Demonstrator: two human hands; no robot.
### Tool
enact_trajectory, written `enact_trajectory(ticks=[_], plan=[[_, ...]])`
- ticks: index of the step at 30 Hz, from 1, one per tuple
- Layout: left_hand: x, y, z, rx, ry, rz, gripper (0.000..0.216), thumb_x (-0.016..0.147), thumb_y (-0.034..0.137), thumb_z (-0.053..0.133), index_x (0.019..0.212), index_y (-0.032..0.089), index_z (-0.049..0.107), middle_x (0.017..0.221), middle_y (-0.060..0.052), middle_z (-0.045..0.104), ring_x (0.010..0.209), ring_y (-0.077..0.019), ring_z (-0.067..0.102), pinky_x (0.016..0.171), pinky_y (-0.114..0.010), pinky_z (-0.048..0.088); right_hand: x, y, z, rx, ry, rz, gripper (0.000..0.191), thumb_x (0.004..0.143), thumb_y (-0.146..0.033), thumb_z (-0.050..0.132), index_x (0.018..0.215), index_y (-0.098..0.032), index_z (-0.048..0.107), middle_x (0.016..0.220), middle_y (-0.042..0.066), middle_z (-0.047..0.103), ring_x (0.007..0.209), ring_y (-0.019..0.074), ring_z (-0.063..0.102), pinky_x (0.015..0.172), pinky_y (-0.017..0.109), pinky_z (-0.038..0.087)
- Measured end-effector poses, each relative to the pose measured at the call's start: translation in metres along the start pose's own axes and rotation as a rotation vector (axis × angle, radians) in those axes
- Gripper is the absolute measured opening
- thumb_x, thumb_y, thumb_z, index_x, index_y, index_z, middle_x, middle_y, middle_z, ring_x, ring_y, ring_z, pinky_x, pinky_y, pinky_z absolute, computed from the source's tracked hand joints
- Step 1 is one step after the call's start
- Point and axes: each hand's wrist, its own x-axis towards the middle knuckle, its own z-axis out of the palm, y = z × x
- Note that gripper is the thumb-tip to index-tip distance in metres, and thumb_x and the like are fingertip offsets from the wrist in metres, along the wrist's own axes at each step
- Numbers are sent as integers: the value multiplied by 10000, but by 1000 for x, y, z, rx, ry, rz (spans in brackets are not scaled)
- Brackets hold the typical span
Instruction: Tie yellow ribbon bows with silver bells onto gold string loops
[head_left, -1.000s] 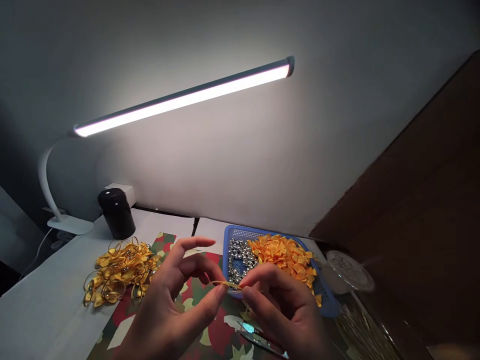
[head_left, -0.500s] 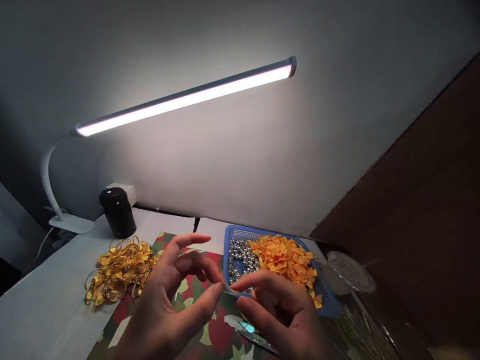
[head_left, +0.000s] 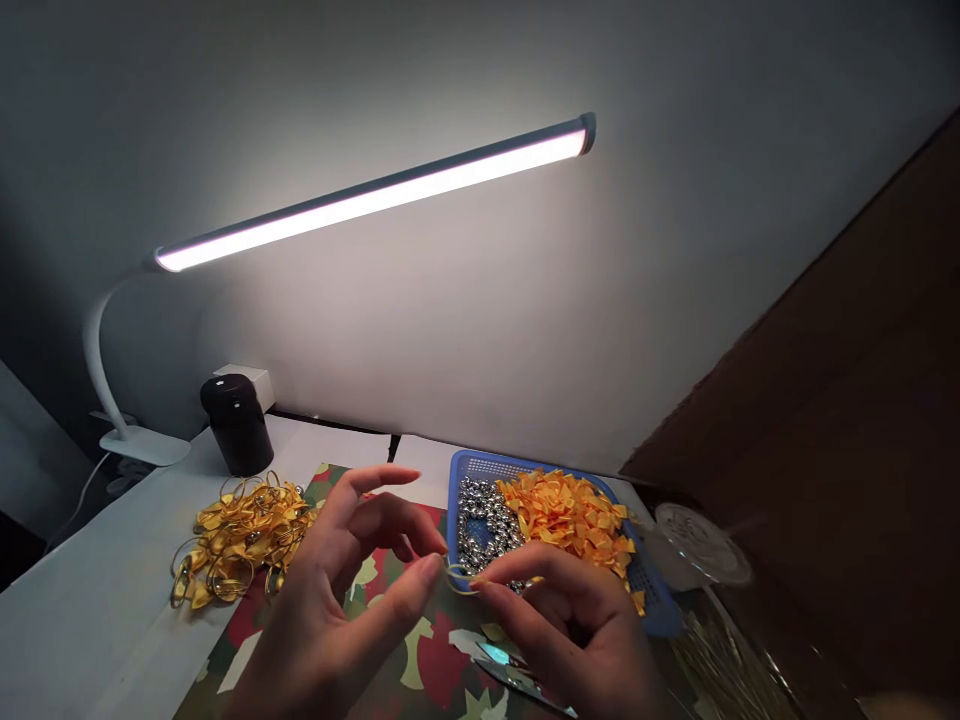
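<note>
A thin gold-coloured wire (head_left: pixel 460 575), bent in a small loop, spans the gap between my two hands. My left hand (head_left: pixel 349 585) pinches one side of it between thumb and a fingertip, its index finger lifted away. My right hand (head_left: pixel 574 625) pinches the other side between thumb and index finger. Just behind the hands stands a blue plastic basket (head_left: pixel 660 600) with silver beads (head_left: pixel 480 500) on its left and folded yellow ribbon pieces (head_left: pixel 570 510) on its right. Beyond my left wrist lies a pile of yellow ribbon pieces with gold wire loops (head_left: pixel 244 540).
A camouflage-patterned mat (head_left: pixel 427 650) lies under my hands, with a shiny metal tool (head_left: pixel 517 675), partly hidden, on it. A bundle of thin strands (head_left: pixel 720 655) and a clear round container (head_left: pixel 701 545) are at right. A black canister (head_left: pixel 238 425) and a lit lamp (head_left: pixel 375 200) stand behind.
My right thumb has closed up against the index finger on the wire. The loop between my hands now shows rounder and more open. My left hand has hardly moved.
</note>
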Motion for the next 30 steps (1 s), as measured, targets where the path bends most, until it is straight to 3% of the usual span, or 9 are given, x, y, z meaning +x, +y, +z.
enact_trajectory(ticks=[9,20,24,27,30], plan=[[-1,-1,-1,104,-8,18,341,725,336,652,1043,234,583,857,-26,679,872,-214,605,771,-269,446,-1,4,-1,39,26,24,361,631,-548,712,626,-191,656,380,-84,246,371,59,221,393,231,121],[1,2,-2,99,134,8,334,717,361,666,1003,231,551,718,12,674,758,-188,639,686,-244,491,-3,-2,-1,48,55,11,322,624,-502,716,616,-185,662,401,-91,224,386,54,200,408,227,120],[-1,-1,-3,151,96,65,337,716,358,650,1021,238,569,859,-25,693,900,-224,631,794,-295,477,-3,-2,-2,51,47,5,317,629,-498,716,607,-188,657,403,-91,213,389,59,198,405,230,131],[-2,-2,-4,263,52,89,209,690,344,664,865,234,641,1028,-47,678,997,-250,600,878,-324,440,-3,0,-2,38,34,1,325,636,-507,715,622,-186,665,392,-86,245,387,56,213,413,230,129],[-2,-1,-3,289,38,70,220,707,355,647,889,232,633,953,-43,691,978,-250,604,916,-352,419,-2,1,-2,37,23,5,334,634,-518,716,640,-187,676,391,-87,250,385,52,209,411,230,126]])
